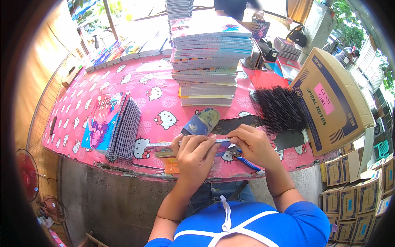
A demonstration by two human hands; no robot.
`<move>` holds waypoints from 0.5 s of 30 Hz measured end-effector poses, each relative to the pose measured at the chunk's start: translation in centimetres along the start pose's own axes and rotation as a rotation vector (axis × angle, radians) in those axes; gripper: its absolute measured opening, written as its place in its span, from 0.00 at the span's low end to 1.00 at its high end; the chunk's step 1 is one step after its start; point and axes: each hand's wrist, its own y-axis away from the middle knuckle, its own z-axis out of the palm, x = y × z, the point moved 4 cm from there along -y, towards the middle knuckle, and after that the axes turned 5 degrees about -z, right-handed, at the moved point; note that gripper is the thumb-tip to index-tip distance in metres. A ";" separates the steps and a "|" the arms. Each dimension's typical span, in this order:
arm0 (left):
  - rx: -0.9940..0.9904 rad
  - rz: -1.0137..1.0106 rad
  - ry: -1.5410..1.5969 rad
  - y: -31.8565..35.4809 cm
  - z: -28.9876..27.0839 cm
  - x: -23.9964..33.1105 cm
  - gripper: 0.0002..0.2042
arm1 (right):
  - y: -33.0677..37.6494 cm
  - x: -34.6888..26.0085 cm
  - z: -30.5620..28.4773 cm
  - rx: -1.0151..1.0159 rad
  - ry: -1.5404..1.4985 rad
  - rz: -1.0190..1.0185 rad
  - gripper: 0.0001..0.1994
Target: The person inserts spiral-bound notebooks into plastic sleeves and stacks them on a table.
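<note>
Gripping that thin notebook (159, 144) edge-on above the pink-covered desk (152, 128), you have its holed white edge turned up, right in front of your body, and both hands are on it! Your left hand (194, 153) clasps it around the middle, fingers draped over the top; your right hand (252, 144) pinches the right end, thumb and forefinger close together, and whether a coil sits in there is too small to tell

To do this well, I'd say let the left hand do the steadying: a firm, even hold, pages flush, so the row of holes stays straight. The right fingers probably want a lighter touch, working at the very end without bending the corner. Mind the blue-handled cutters (249, 164) just under your right hand, and the black coils (280, 108) lying beyond it, to the right

Now the pose: elbows bent and out to the sides, forearms angling inward from below, both hands at nearly the same height, knuckles up, left wrist arched, right hand coming in from the side
</note>
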 end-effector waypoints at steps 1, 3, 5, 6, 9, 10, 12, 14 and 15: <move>0.000 -0.001 -0.001 -0.1 0.0 0.0 0.08 | -0.2 -0.3 -0.2 0.048 0.042 -0.003 0.09; -0.001 -0.001 -0.003 -0.1 0.0 0.2 0.07 | -0.6 -1.2 -0.5 0.146 0.126 -0.009 0.07; -0.004 -0.002 -0.001 0.0 0.0 0.1 0.07 | -0.1 -0.7 0.0 0.090 0.079 0.007 0.06; -0.006 -0.002 0.000 0.0 0.0 0.0 0.07 | 0.0 -0.4 0.2 0.062 0.057 0.016 0.06; 0.003 0.005 -0.010 0.0 0.0 0.1 0.07 | -0.7 -1.3 0.0 0.178 0.061 -0.028 0.05; 0.002 0.003 -0.003 0.0 0.0 0.1 0.07 | -0.6 -1.1 0.2 0.134 0.050 -0.005 0.05; 0.003 -0.001 0.011 0.1 0.0 -0.1 0.08 | -0.5 -0.8 0.5 0.044 0.027 0.039 0.07; 0.009 0.006 0.007 0.0 0.0 0.0 0.08 | -0.8 -1.3 0.3 0.122 0.063 -0.013 0.06; 0.013 0.008 0.005 0.1 0.0 0.1 0.08 | -1.0 -1.5 0.2 0.160 0.080 -0.039 0.06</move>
